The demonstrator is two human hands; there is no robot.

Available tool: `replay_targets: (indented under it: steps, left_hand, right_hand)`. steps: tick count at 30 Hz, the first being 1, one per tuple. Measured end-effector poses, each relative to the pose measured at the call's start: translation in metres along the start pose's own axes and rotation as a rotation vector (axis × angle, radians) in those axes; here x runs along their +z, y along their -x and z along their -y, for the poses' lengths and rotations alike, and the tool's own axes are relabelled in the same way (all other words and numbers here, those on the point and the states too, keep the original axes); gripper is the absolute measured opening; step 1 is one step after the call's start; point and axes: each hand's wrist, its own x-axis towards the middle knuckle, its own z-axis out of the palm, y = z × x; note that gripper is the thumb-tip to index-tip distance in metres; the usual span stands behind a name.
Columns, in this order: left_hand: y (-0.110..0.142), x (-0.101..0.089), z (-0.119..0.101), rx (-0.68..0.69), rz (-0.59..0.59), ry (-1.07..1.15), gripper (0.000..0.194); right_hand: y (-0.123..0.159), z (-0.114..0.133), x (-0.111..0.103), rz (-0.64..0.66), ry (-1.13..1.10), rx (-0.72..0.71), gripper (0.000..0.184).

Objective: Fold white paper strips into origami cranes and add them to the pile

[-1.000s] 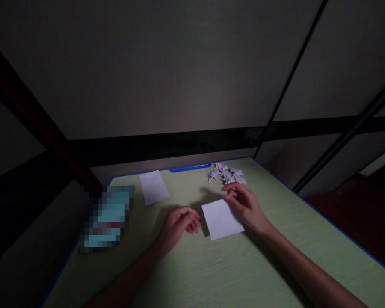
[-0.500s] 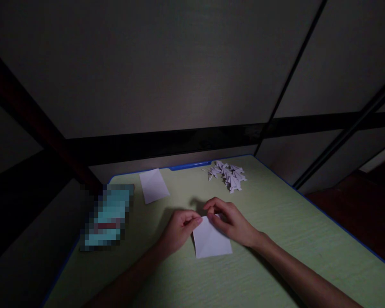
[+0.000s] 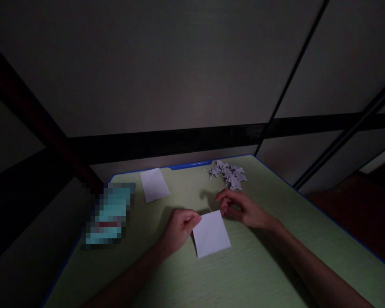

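Observation:
A square sheet of white paper (image 3: pixel 211 235) is in front of me, tilted a little. My left hand (image 3: pixel 181 226) pinches its upper left corner between thumb and fingers. Just off the sheet's upper right corner is my right hand (image 3: pixel 239 207), its fingers curled loosely and apart, with nothing visible in them. Beyond the right hand lies a pile of folded white paper figures (image 3: pixel 229 175), several of them overlapping.
The light green table (image 3: pixel 269 256) has a blue edge and a blue strip (image 3: pixel 191 165) at the back. More white paper (image 3: pixel 155 185) lies at the back left. A pixelated turquoise item (image 3: pixel 111 214) is at the left edge. Cabinet panels (image 3: pixel 167 68) rise behind the table.
The paper has come left and nearer to me. My left hand has taken its corner, and my right hand has let go and drawn off to the right.

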Motion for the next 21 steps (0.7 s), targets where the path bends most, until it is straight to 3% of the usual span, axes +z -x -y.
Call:
replay_targets:
  steps: [3,6,8,12,21]
  left_hand:
    - [-0.002,-0.008,-0.001,-0.017,-0.121,0.040,0.023]
    - [-0.005,-0.014,-0.003,-0.036,-0.197,0.116,0.023]
    - [-0.005,-0.015,-0.004,-0.047,-0.195,0.152,0.023]
    - [-0.005,-0.012,-0.004,-0.044,-0.186,0.131,0.022]
    - [-0.007,-0.011,0.000,-0.004,-0.146,0.084,0.020]
  right_hand:
    - [0.002,-0.009,-0.009,-0.133,-0.059,-0.014,0.021]
    - [0.002,-0.011,-0.007,-0.020,-0.123,-0.023,0.036]
    - [-0.001,-0.008,0.000,0.094,-0.114,-0.039,0.036]
    - [-0.006,0.000,0.015,0.184,-0.132,-0.084,0.029]
    - [-0.009,-0.007,0.028,0.138,-0.197,-0.050,0.027]
